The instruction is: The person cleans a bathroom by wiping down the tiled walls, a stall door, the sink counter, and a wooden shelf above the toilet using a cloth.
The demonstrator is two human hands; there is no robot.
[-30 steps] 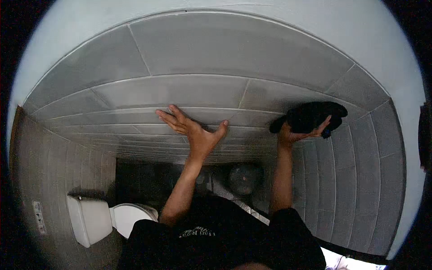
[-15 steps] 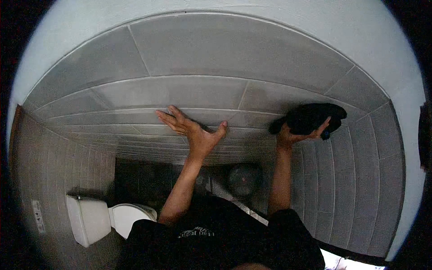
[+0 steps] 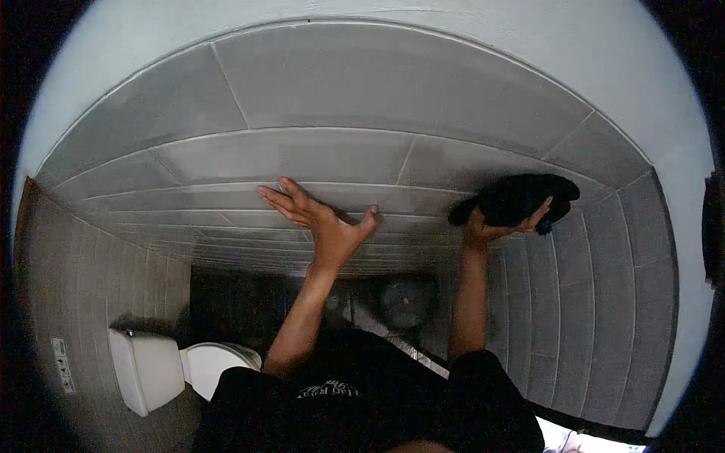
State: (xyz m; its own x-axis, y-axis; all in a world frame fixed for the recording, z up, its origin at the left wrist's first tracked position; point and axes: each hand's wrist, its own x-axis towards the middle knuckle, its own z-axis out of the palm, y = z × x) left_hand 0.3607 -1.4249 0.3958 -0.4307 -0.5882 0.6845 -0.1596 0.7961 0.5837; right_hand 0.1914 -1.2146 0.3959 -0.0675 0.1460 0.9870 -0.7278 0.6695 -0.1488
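My left hand (image 3: 326, 226) is raised at the grey tiled wall (image 3: 340, 155), its fingers stretched out and its thumb spread wide, with nothing in it. Whether its fingertips touch the tiles, I cannot tell. To the right, my right hand (image 3: 485, 229) grips a bunched black cloth (image 3: 521, 198) against the same wall. The cloth hides part of my palm and fingers, while the thumb and some fingertips show along its lower edge. A small blue spot shows at the cloth's lower right.
At the lower left stands a white toilet (image 3: 219, 366) with its tank (image 3: 149, 370). A dark round container (image 3: 408, 300) sits on the dark floor below my arms. Another tiled wall (image 3: 581, 302) closes the right side. A small label (image 3: 63, 365) is on the left wall.
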